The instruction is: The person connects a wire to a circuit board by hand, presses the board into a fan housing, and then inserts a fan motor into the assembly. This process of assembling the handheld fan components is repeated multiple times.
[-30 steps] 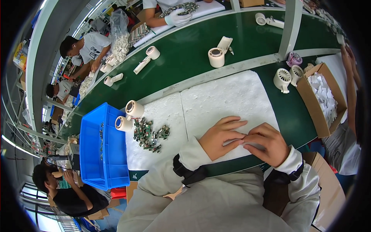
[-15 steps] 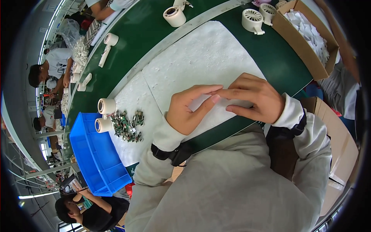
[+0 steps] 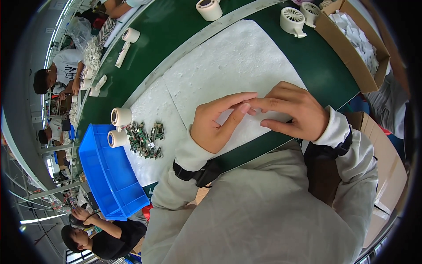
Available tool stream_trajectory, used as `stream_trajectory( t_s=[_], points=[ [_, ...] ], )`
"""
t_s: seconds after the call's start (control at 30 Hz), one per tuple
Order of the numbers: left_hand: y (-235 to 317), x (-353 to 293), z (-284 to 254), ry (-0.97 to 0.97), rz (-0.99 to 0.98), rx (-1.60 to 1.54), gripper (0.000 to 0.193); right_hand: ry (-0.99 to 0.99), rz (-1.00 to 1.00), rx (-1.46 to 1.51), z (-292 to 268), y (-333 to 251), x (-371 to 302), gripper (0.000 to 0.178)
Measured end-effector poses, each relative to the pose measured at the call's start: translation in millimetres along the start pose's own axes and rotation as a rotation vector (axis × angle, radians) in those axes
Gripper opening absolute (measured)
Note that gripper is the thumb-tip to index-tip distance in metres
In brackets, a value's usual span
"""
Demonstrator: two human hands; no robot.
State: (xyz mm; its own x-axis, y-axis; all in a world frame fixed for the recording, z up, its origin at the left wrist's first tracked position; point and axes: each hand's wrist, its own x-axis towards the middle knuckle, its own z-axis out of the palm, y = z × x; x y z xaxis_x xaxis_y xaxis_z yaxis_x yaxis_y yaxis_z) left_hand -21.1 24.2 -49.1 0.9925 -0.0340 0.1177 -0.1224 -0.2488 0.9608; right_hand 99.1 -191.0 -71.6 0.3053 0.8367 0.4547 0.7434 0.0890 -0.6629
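Over the white foam sheet (image 3: 228, 57), my left hand (image 3: 220, 121) and my right hand (image 3: 295, 110) meet at their fingertips. The left thumb and forefinger point toward the right hand with a gap between them. On the right hand, the thumb stands away from the bent fingers. Nothing shows in either hand. Left of my left hand, a heap of small green circuit boards (image 3: 143, 141) lies on the foam. Two white round fan housings (image 3: 121, 116) stand beside that heap, next to the blue bin.
An empty-looking blue divided bin (image 3: 99, 163) sits at the left. White fan parts (image 3: 292, 21) and a cardboard box of white pieces (image 3: 347, 37) are at the far right. Beyond a pale rail, a green belt (image 3: 162, 33) carries more fan parts. Co-workers (image 3: 66, 70) sit along the left.
My hands stay fingertip to fingertip, nearly unmoved, and the view has shifted slightly. On the belt, the nearest fan part has moved right. At lower left, a co-worker's hands have risen.
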Motion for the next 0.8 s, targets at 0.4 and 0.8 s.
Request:
stream_trajectory(
  t_s=[0.4, 0.8],
  points=[
    [2.7, 0.8, 1.1, 0.008, -0.014, 0.011, 0.026, 0.002, 0.008, -0.017, 0.5, 1.1, 0.7, 0.05],
    [0.2, 0.9, 0.5, -0.013, 0.014, 0.069, 0.024, -0.003, 0.005, -0.017, -1.5, 0.4, -0.1, 0.048]
  ],
)
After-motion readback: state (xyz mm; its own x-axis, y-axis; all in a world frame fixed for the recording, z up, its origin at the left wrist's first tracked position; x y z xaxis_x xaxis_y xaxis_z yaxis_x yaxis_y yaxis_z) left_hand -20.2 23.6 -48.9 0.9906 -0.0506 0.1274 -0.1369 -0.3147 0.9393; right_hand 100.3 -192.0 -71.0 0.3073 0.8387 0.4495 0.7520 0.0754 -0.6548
